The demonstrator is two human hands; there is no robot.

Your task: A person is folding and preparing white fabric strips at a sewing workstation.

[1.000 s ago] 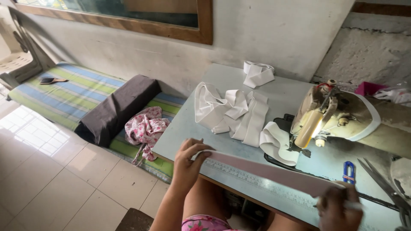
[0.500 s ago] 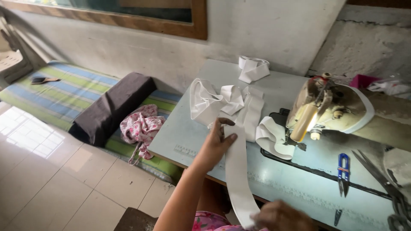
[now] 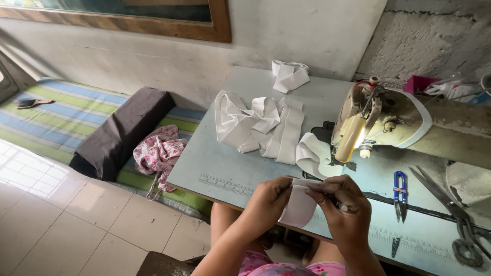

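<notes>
Drawn back from the heap of white strips (image 3: 261, 128) since half a second ago, now meeting over the near table edge (image 3: 204, 186); left hand (image 3: 267, 200) and right hand (image 3: 341, 207) both pinching one white fabric strip (image 3: 299, 204), fingers closed on its folded top edge, strip hanging between them; just beyond, sewing machine (image 3: 381, 120) with its lamp lit; blue thread snips (image 3: 400, 186) and large scissors (image 3: 450, 214) lying to the right; pink floral cloth (image 3: 158, 153) and dark cushion (image 3: 120, 130) on striped mat (image 3: 51, 122) at left.
</notes>
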